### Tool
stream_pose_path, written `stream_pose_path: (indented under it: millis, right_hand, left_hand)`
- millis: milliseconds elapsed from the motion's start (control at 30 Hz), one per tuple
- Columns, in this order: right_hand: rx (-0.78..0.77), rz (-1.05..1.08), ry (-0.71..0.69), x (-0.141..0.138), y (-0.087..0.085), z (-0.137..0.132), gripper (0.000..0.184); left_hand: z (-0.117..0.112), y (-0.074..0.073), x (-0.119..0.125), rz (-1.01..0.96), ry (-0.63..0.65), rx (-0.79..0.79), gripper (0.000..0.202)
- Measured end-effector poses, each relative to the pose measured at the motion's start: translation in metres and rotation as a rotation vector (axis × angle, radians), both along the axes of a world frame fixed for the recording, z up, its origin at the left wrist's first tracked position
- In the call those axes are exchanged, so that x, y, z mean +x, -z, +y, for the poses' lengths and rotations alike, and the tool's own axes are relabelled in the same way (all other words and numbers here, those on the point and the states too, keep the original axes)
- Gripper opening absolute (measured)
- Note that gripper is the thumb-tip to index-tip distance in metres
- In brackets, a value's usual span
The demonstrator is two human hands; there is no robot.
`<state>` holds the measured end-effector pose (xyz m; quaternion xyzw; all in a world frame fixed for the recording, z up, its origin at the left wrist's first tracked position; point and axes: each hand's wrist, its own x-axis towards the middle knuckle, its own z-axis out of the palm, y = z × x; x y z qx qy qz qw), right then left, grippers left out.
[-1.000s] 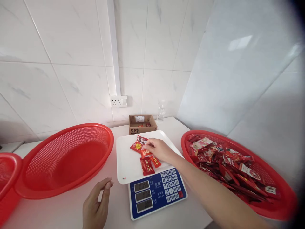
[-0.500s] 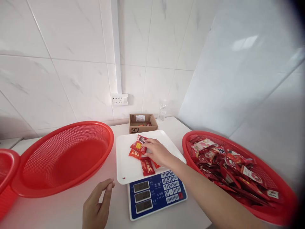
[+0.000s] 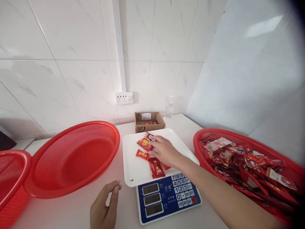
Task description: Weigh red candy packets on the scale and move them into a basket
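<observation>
A white weighing scale with a blue keypad panel (image 3: 166, 198) stands in front of me, its white tray (image 3: 133, 170) bearing a few small packets. My right hand (image 3: 164, 149) is over the tray, fingers and thumb closed at the right edge of a red snack packet (image 3: 144, 143) with yellow print. Below it lie a small orange-red packet (image 3: 142, 154) and a dark red packet (image 3: 156, 168). Another red packet (image 3: 166, 166) is mostly hidden under my hand. My left hand (image 3: 105, 205) hovers left of the scale, thumb and forefinger tips together, nothing visible in them.
On the right sits a red basket (image 3: 199, 140) full of red packets. Red perforated baskets stand at left, a large one (image 3: 115, 143) and another (image 3: 26, 159) at the edge. Behind the scale are a cardboard box (image 3: 150, 128) holding a few packets and a clear plastic bottle (image 3: 169, 109).
The view has shifted left, so everything appears farther right. The yellow-printed packet has come apart from the orange-red one it overlapped. The scale's top display reading has changed.
</observation>
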<state>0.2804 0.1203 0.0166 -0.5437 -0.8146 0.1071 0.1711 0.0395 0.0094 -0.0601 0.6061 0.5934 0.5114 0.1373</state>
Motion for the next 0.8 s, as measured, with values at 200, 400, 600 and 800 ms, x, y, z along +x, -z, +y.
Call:
stream_pose_path:
  millis: [200,400,600,800]
  right_hand:
    - [-0.032,0.041,-0.121,-0.013,-0.006,-0.007,0.033]
    - [0.008,-0.038,-0.143,-0.018,0.003,0.004,0.03]
    - [0.091,0.03,-0.08,-0.003,0.011,0.006,0.039]
    - [0.008,0.033,0.115,0.032,0.006,-0.004,0.034]
  left_hand:
    - [-0.002,-0.002,0.005,-0.025,-0.009,-0.037,0.028]
    - [0.001,0.001,-0.002,0.053,0.019,-0.011,0.023]
    - [0.004,0.002,-0.008,0.151,0.03,0.025,0.022]
    - [0.003,0.004,-0.006,0.151,0.024,0.012,0.025]
